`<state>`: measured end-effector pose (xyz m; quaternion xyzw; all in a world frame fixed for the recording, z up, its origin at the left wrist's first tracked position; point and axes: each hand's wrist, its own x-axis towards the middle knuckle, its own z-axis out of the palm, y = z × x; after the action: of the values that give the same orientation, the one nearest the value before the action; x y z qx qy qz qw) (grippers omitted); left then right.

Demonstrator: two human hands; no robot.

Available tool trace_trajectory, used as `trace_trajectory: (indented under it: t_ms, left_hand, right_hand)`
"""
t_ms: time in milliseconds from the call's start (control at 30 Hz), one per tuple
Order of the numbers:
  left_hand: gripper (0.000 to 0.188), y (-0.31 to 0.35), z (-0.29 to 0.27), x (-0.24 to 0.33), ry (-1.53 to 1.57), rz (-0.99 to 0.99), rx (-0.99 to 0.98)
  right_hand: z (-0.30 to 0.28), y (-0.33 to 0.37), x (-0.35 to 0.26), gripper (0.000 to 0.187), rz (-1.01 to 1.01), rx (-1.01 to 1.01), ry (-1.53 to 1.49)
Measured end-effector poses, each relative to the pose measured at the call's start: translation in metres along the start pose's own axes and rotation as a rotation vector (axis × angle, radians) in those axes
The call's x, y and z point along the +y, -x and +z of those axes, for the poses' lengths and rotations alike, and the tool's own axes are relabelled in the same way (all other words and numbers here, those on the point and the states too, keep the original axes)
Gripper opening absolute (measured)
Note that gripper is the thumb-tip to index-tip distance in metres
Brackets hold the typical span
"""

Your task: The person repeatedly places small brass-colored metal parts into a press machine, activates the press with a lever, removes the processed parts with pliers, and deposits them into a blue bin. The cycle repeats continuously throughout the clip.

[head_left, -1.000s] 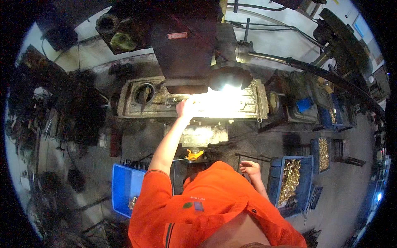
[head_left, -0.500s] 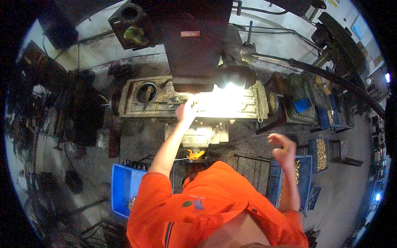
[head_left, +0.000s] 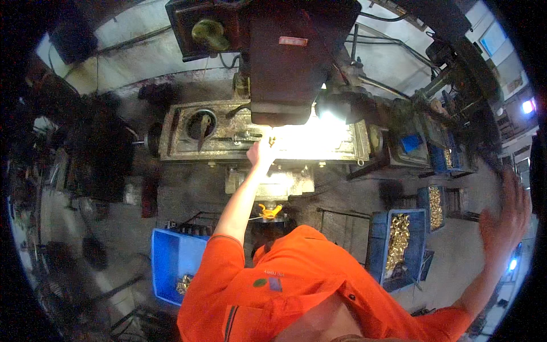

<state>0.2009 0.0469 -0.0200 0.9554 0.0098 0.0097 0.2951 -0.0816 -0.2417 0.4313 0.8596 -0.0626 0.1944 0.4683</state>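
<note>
My left hand [head_left: 262,153] reaches forward to the machine table [head_left: 176,149], under the dark machine head [head_left: 288,74]. Its fingers are closed at a small brass-coloured part [head_left: 272,140]; glare washes out the far side of it, so its exact shape is hidden. Out at the far right, my right hand [head_left: 507,214] is raised with fingers stretched and holds nothing; motion blurs it a little. Inside its reach stands a blue bin [head_left: 424,242] with a heap of brass-coloured parts [head_left: 399,239].
At left stands another blue bin [head_left: 162,268] with a few metal pieces in one corner. A smaller blue bin [head_left: 421,214] of brass parts is at right. A yellow-orange handle [head_left: 270,212] juts out below the table. A bright lamp [head_left: 330,117] shines beside the machine head.
My right hand has swung outward to the right, away from above the blue bin, and its curled fingers have straightened. My left hand stays at the machine table. The view has shifted slightly.
</note>
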Motion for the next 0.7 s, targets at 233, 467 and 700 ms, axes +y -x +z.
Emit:
trace_trajectory:
  t_ms: [233, 467, 700]
  left_hand:
    - [0.05, 0.001, 0.001, -0.012, 0.05, -0.042, 0.086]
    - [0.042, 0.005, -0.003, 0.004, 0.042, -0.155, 0.115]
    - [0.04, 0.007, -0.008, 0.004, 0.133, -0.185, 0.22]
  right_hand:
    - [0.022, 0.091, -0.111, 0.075, 0.28, -0.611, -1.267]
    - [0.122, 0.14, -0.228, 0.045, 0.426, -0.583, -1.611]
    - [0.143, 0.139, -0.225, 0.029, 0.532, -1.003, -1.785]
